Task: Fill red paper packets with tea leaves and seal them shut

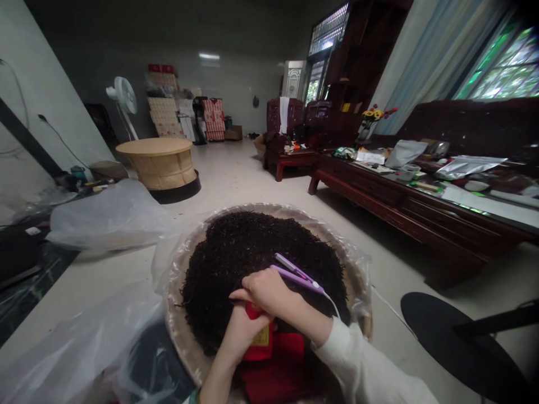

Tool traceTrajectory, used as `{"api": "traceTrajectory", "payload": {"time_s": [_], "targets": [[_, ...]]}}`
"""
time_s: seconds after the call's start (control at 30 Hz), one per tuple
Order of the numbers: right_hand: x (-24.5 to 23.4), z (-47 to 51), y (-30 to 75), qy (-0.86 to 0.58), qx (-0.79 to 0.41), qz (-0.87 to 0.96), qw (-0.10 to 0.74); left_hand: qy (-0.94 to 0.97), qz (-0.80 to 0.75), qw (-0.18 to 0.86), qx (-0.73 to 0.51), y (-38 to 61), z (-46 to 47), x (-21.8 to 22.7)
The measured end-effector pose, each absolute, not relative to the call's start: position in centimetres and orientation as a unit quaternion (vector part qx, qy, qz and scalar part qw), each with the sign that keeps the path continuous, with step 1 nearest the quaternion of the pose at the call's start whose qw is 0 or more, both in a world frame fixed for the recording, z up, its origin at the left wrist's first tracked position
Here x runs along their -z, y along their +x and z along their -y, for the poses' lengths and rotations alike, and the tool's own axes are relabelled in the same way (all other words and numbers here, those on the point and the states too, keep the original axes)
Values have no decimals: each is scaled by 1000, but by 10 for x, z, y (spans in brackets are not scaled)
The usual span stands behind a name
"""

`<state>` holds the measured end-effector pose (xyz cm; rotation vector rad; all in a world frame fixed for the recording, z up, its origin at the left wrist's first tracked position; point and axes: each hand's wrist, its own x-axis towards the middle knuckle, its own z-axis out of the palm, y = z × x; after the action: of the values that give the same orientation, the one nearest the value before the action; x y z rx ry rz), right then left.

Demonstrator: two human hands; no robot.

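A red packet [260, 349] with a gold label stands upright over a heap of dark, dry leaves that look like tea [252, 241]. My left hand [241, 332] is wrapped round the packet from the left. Curled over its top edge is my right hand [267, 289], whose fingertips are partly hidden. Just beyond my right hand, a purple clamp-like iron [300, 276] with a white cord lies on the leaves, its jaws apart. More red packets [278, 376] lie below my hands, at the near side. The leaves fill a round, plastic-lined basket [177, 306].
A dark wooden table [379, 196] strewn with bags and papers runs along the right. A black round stand base [446, 342] is at lower right. Clear plastic bags [109, 216] lie left. Behind them are a round wooden-topped drum [160, 163] and a white fan [125, 95].
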<state>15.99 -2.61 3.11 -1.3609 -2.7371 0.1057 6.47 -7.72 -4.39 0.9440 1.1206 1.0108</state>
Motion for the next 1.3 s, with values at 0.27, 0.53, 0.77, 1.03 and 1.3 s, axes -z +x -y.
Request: {"api": "traceTrajectory", "payload": {"time_s": [0.27,0.53,0.77,1.03,1.3], "targets": [[-21,14,167,-432,-62,894,101,392,-497,636,-440,66,74,46],[-5,1,230,-611,-9,788,79,267,-486,648,-522,61,77,39],[23,-9,251,-595,-119,775,175,275,-476,647,-529,58,74,40],[-30,-7,229,-418,-287,836,211,319,-480,652,-492,61,63,34],[-44,0,184,-353,-284,883,123,368,-471,635,-489,68,62,34]]}}
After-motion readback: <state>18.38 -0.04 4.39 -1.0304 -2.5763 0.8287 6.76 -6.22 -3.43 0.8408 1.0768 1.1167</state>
